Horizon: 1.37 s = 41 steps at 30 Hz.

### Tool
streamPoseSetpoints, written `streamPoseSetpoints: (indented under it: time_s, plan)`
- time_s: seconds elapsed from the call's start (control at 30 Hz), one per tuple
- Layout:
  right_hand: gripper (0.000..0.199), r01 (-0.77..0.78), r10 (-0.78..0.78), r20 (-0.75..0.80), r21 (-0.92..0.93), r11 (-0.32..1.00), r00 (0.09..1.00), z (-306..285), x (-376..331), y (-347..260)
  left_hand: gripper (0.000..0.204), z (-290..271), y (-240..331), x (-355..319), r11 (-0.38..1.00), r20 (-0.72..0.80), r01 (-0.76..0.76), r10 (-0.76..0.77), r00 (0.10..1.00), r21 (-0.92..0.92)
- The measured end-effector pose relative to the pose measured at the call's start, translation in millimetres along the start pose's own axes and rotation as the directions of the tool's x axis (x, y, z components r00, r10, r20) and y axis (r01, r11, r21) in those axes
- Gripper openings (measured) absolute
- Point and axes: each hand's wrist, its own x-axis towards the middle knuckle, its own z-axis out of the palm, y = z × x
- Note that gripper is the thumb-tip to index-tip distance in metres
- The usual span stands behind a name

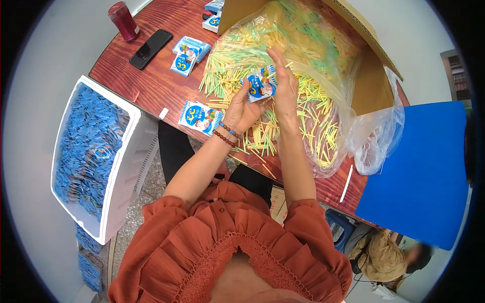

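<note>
Over the near part of the pile, my left hand [242, 112] is closed on a small blue-and-white printed packet [262, 85], tilted upward. My right hand [286, 92] stands upright against the packet's right side, its fingers stretched out and the palm turned left. Thin yellow and green sticks [318, 129] lie heaped beneath and around both hands, partly inside a clear plastic bag [328, 70]. Just left of my left wrist, another blue-and-white packet [200, 117] rests flat on the red-brown wooden table [156, 86].
An open cardboard box [374, 91] surrounds the bag's far side. Left stands a white foam box [132, 131] full of blue packets. More packets [188, 55], a black phone [150, 49] and a red jar [123, 21] sit at the far left. A blue board [419, 171] is at right.
</note>
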Motion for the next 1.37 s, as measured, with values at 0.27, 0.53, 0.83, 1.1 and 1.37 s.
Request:
streamPoseSetpoints:
  time_s: [0.27,0.53,0.83,1.1,1.37]
  plan:
    - [0.042,0.039,0.035,-0.146,0.476,0.879,0.989,-19.2,7.4,-3.3,0.033,-9.8,13.2,4.1,0.979,-0.024,-0.007,0.002,1.0,-0.205]
    - [0.04,-0.045,0.131,-0.117,0.549,0.835,0.984,6.1,1.3,2.6,0.027,-11.4,22.1,3.4,0.985,-0.053,-0.125,0.12,0.991,-0.117]
    - [0.038,-0.001,0.046,-0.077,0.496,0.868,0.996,38.2,9.2,-15.8,0.031,-8.4,21.2,-1.6,0.99,0.0,-0.116,0.117,0.993,-0.077]
    - [0.04,-0.141,0.129,0.097,0.13,0.981,0.987,38.6,6.7,-16.3,0.035,-4.2,21.7,-5.2,0.989,0.021,-0.149,0.149,0.989,0.009]
    - [0.051,-0.079,0.102,-0.044,0.359,0.93,0.994,2.5,15.5,5.2,0.04,-5.2,28.3,-8.7,0.978,-0.044,-0.107,0.101,0.994,-0.181]
